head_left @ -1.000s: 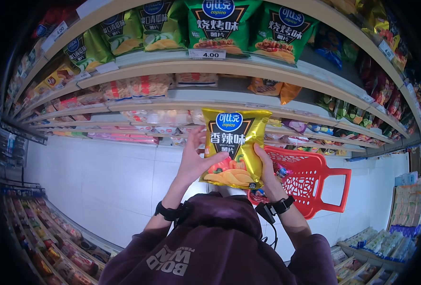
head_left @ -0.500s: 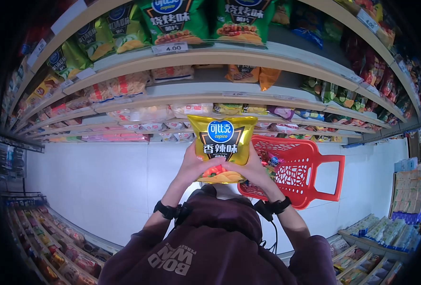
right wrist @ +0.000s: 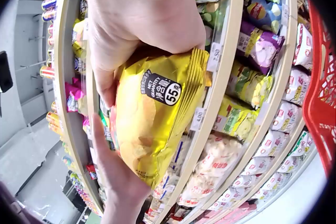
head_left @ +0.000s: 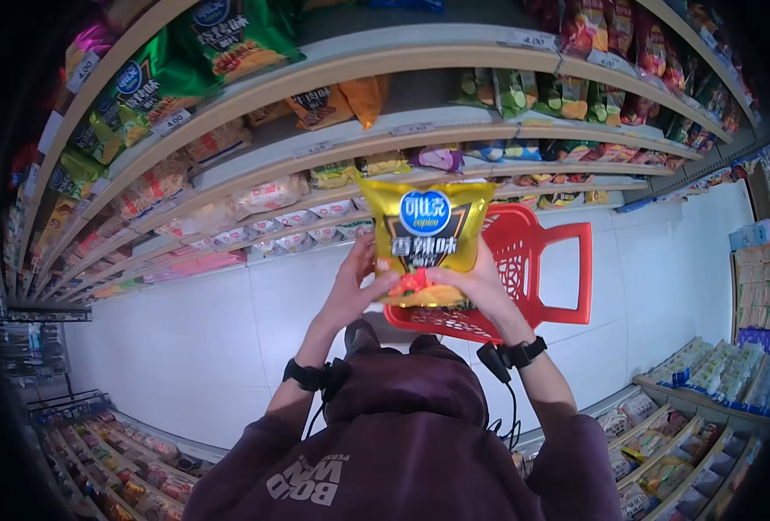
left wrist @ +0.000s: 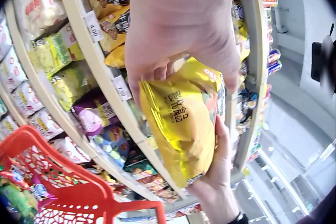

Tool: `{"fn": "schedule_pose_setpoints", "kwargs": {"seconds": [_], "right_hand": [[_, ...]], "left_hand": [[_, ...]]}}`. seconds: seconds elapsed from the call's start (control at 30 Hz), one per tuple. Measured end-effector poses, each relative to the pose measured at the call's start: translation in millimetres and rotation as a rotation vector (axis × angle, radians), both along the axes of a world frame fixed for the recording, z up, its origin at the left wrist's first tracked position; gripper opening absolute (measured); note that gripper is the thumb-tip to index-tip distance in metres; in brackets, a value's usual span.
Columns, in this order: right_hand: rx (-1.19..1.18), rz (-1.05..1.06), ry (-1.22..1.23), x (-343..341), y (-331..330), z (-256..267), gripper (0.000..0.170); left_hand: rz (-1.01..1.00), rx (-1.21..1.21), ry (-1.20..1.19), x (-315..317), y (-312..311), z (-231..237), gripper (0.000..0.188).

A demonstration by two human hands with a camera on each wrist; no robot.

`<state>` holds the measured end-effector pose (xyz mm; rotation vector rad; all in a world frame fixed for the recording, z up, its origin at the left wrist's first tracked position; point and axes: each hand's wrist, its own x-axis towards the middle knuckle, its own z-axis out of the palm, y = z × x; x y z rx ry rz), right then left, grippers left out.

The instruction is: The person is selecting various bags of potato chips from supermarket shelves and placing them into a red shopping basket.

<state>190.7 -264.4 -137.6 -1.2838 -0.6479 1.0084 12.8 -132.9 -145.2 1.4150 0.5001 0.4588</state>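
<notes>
Foil bag of chips, yellow and plump, held in front of the left part of the red basket in the head view, hiding some of it, yet apart from it in both wrist views. Gripped from both sides: left hand curled round the edge farther from the basket's handle, right hand round the edge nearer to it, thumbs laid over the front.

Likeliest trouble, at a guess: a slip. Smooth foil, no support visible except those two hands; with any slackening on one side, could swing down from the other and land on the floor left of the basket. Next risk: crushing. With thumbs pressing low on the front and fingers pushing from behind, could crack brittle contents or strain a seam. Lesser worry: with a careless swing beyond the basket, could bump the shelves and disturb packets there.

Faces the head camera with the printed front, lettering upright as read from the person's body. Points with the crimped top edge toward the shelves beyond the basket, with the bottom edge back toward the body. Long axis running top to bottom, roughly crosswise to the line between the hands. Impossible to tell the exact tilt.
</notes>
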Motion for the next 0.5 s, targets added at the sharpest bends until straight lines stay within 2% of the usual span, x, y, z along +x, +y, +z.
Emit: {"fn": "schedule_pose_setpoints", "kwargs": {"seconds": [0.1, 0.13, 0.23, 0.3, 0.33, 0.37, 0.4, 0.43, 0.5], "right_hand": [[-0.077, -0.201, 0.019, 46, -24, -26, 0.067], [-0.046, -0.278, 0.015, 59, -33, -36, 0.057], [-0.042, -0.252, 0.173, 94, -65, -53, 0.051], [-0.061, -0.254, 0.195, 103, -76, -52, 0.053], [-0.056, -0.251, 0.190, 106, -78, -52, 0.054], [-0.049, -0.251, 0.187, 108, -81, -51, 0.056], [-0.022, -0.237, 0.211, 111, -82, -60, 0.056], [-0.021, -0.231, 0.220, 114, -83, -60, 0.056], [-0.021, -0.212, 0.241, 116, -81, -61, 0.056]], "left_hand": [[0.088, -0.178, 0.203, -10, -8, -54, 0.045], [0.131, -0.245, 0.286, -21, -8, -79, 0.045], [0.265, 0.058, 0.735, -101, -32, -193, 0.039], [0.178, 0.246, 1.085, -188, -61, -264, 0.039], [0.062, 0.302, 1.282, -223, -84, -276, 0.040], [0.010, 0.220, 1.342, -265, -110, -285, 0.042], [-0.064, -0.008, 1.413, -308, -132, -295, 0.041], [-0.113, -0.279, 1.520, -305, -148, -260, 0.038], [-0.107, -0.471, 1.575, -320, -177, -239, 0.031]]}}
